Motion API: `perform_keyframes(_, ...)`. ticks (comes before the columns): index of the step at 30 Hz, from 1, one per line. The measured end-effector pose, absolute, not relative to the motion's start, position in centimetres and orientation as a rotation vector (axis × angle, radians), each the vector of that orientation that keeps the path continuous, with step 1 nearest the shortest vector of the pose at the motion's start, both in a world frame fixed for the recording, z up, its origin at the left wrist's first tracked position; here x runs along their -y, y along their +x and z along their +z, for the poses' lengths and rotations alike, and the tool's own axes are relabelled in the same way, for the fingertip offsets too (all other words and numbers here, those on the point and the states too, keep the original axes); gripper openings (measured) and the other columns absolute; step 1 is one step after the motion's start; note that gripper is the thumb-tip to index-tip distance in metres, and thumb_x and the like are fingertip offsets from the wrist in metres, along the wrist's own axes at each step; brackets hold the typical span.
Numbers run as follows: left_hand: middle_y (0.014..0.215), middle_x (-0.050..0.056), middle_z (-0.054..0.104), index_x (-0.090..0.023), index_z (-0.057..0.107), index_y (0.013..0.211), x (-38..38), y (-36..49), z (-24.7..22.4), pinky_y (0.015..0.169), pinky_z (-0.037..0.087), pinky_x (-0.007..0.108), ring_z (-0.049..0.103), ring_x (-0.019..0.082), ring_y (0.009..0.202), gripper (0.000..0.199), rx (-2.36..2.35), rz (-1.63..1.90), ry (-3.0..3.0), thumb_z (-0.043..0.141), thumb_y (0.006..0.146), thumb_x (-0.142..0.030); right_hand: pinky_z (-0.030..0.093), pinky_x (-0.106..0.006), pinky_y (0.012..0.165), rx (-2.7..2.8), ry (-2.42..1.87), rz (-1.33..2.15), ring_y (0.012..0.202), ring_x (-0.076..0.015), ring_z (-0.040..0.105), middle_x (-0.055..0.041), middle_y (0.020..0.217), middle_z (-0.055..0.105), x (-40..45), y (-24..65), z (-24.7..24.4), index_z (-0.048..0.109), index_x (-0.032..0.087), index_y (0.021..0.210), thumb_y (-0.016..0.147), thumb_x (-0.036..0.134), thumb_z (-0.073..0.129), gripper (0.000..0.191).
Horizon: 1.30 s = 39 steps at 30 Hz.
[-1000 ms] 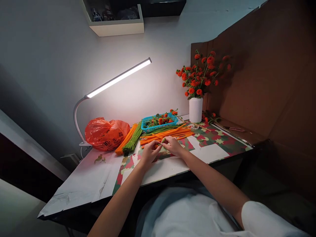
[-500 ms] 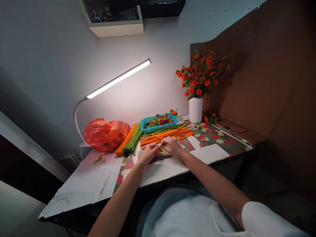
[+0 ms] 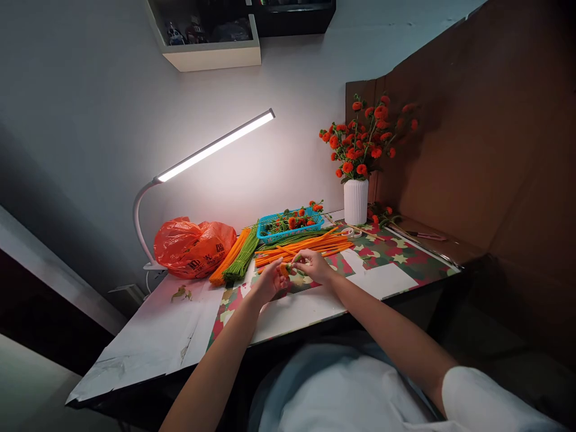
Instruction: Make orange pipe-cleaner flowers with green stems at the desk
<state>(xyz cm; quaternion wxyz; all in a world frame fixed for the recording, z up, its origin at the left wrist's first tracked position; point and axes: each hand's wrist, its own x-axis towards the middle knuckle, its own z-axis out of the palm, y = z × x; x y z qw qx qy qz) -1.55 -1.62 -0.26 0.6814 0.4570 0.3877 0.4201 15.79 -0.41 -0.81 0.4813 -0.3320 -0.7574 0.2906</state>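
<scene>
Over the near middle of the table, my left hand (image 3: 269, 284) holds a small orange pipe-cleaner flower (image 3: 284, 270) between thumb and fingers. Green shows at the flower's right side, where my right hand (image 3: 316, 269) pinches it with fingertips; the fingers partly hide this piece. Just beyond both hands lies a spread of orange pipe cleaners (image 3: 310, 243). A bundle of green pipe cleaners (image 3: 243, 258) rests to the left, alongside an orange bundle (image 3: 228, 257).
Behind stands a blue basket (image 3: 265, 234) holding small orange flowers. A white vase (image 3: 355, 203) of orange flowers is at the back right, near pliers (image 3: 427, 236) and a tape roll (image 3: 353, 232). An orange plastic bag (image 3: 193, 246) sits beside the lamp (image 3: 216, 147).
My left hand has turned and opened out a little, so the orange flower between the hands now shows. My right hand still pinches the green part.
</scene>
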Motion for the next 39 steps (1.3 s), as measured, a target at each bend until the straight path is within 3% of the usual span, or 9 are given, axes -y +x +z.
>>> perform_keyframes(4,0.097,0.006,0.065,-0.018,0.060,0.097,2.1,-0.9,-0.1,0.056,0.047,0.022,0.060,0.012,0.068,0.043,-0.967,1.233,1.420,0.075,0.063,-0.038,0.038,-0.027,0.066,1.845,-0.951,0.552,0.070,-0.0152,0.053,-0.0016,0.070,0.061,0.5,16.0,-0.6,0.069,0.018,0.073,0.079,0.020,0.066,0.007)
perform_keyframes(10,0.093,0.007,0.069,-0.016,0.064,0.099,1.9,-1.3,-0.6,0.069,0.052,0.030,0.066,0.016,0.071,0.045,-0.972,1.201,1.502,0.076,0.065,-0.043,0.036,-0.027,0.068,1.817,-1.017,0.504,0.073,-0.0162,0.053,-0.0024,0.071,0.061,0.7,16.0,-0.4,0.068,0.018,0.073,0.081,0.024,0.065,0.011)
perform_keyframes(15,0.084,0.007,0.070,-0.015,0.064,0.104,1.5,-1.7,-0.8,0.056,0.051,0.025,0.064,0.013,0.057,0.049,-0.918,1.090,1.294,0.073,0.068,-0.047,0.036,-0.028,0.069,1.838,-0.909,0.477,0.073,-0.0158,0.052,-0.0025,0.074,0.063,0.7,16.0,-0.6,0.068,0.019,0.076,0.085,0.028,0.061,0.015)
perform_keyframes(18,0.072,0.007,0.067,-0.015,0.063,0.103,1.6,-1.6,-0.7,0.047,0.046,0.025,0.061,0.014,0.050,0.050,-1.001,0.999,1.323,0.058,0.077,-0.057,0.034,-0.028,0.069,1.873,-0.892,0.448,0.073,-0.0155,0.052,-0.0022,0.073,0.062,0.7,15.9,-0.6,0.067,0.018,0.076,0.085,0.028,0.061,0.015)
perform_keyframes(20,0.079,0.007,0.067,-0.017,0.064,0.098,1.8,-1.5,-0.5,0.051,0.047,0.027,0.063,0.017,0.059,0.047,-1.098,1.118,1.529,0.053,0.079,-0.058,0.033,-0.029,0.070,1.902,-0.924,0.429,0.073,-0.0155,0.052,-0.0020,0.073,0.062,0.7,15.9,-0.6,0.067,0.018,0.075,0.085,0.027,0.061,0.014)
perform_keyframes(24,0.095,0.007,0.063,-0.020,0.066,0.085,2.2,-1.2,-0.3,0.078,0.049,0.034,0.061,0.022,0.091,0.023,-1.169,1.362,2.194,0.064,0.076,-0.041,0.029,-0.031,0.073,1.944,-1.046,0.368,0.078,-0.0166,0.054,-0.0021,0.075,0.064,0.6,15.7,-1.0,0.066,0.018,0.075,0.085,0.025,0.062,0.013)
perform_keyframes(28,0.088,0.006,0.062,-0.020,0.064,0.075,2.1,-1.0,-0.6,0.083,0.045,0.036,0.058,0.021,0.088,0.010,-1.175,1.264,2.453,0.058,0.080,-0.027,0.026,-0.032,0.076,2.001,-1.088,0.350,0.086,-0.0185,0.054,-0.0026,0.079,0.066,0.5,15.7,-1.5,0.066,0.018,0.076,0.086,0.027,0.062,0.014)
perform_keyframes(34,0.083,0.004,0.060,-0.018,0.060,0.063,1.8,-1.2,-0.6,0.075,0.044,0.031,0.056,0.019,0.085,0.013,-1.142,1.185,2.131,0.060,0.073,-0.025,0.026,-0.033,0.078,2.056,-0.956,0.313,0.084,-0.0180,0.052,-0.0018,0.077,0.066,0.7,16.0,-1.2,0.066,0.019,0.077,0.086,0.025,0.063,0.011)
perform_keyframes(39,0.069,0.001,0.056,-0.016,0.056,0.056,1.8,-1.1,-0.3,0.065,0.042,0.025,0.053,0.015,0.071,0.015,-0.929,1.096,1.520,0.064,0.064,-0.026,0.032,-0.033,0.078,2.012,-0.801,0.450,0.084,-0.0188,0.051,-0.0029,0.078,0.067,0.8,16.2,-0.8,0.069,0.021,0.080,0.086,0.029,0.061,0.013)
